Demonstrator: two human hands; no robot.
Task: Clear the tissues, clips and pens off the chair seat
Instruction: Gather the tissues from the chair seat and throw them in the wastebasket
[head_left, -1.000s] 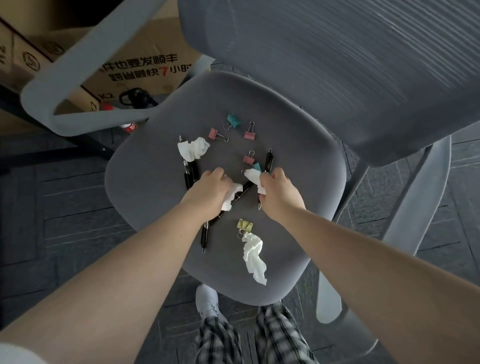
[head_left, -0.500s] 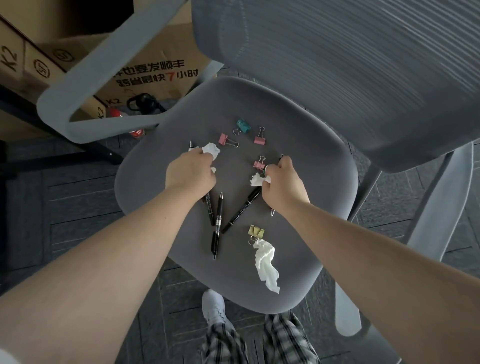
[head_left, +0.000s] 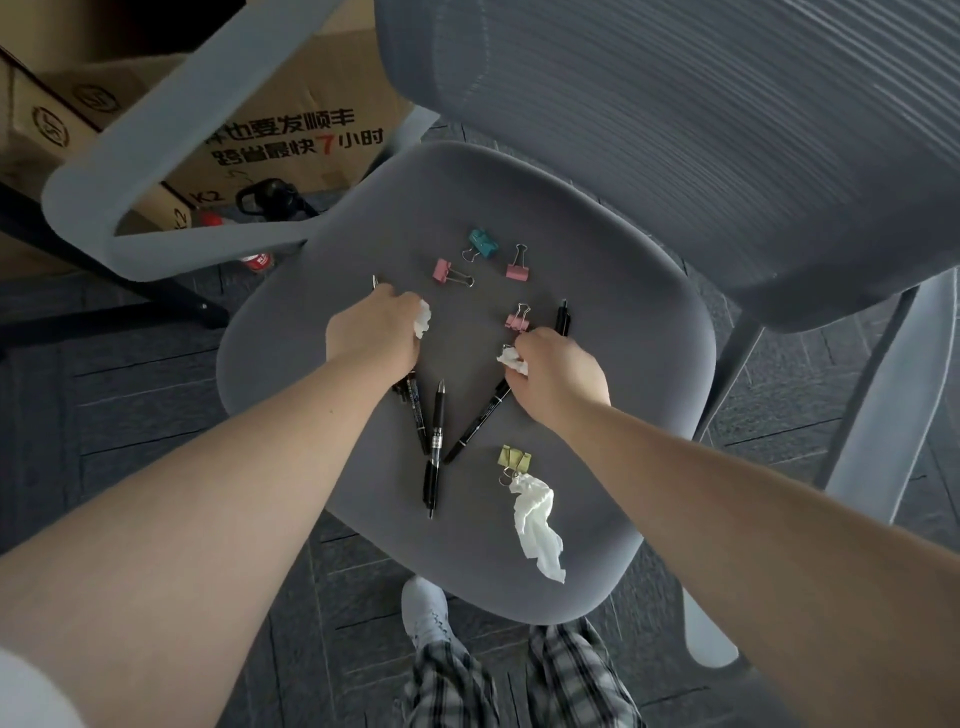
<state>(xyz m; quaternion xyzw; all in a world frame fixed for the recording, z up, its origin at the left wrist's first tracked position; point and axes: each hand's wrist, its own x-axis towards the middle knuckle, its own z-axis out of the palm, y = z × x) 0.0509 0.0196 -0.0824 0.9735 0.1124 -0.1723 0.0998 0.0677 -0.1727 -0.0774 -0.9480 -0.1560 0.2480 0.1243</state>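
Grey chair seat (head_left: 597, 395) carries the clutter; left hand (head_left: 376, 338) and right hand (head_left: 558, 379) each clench a tissue. Next: the loose tissue (head_left: 537, 525) below the right grip, then clips and pens.

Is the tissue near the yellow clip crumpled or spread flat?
Crumpled. The tissue lies twisted and wrinkled, loose on the seat just below the yellow clip.
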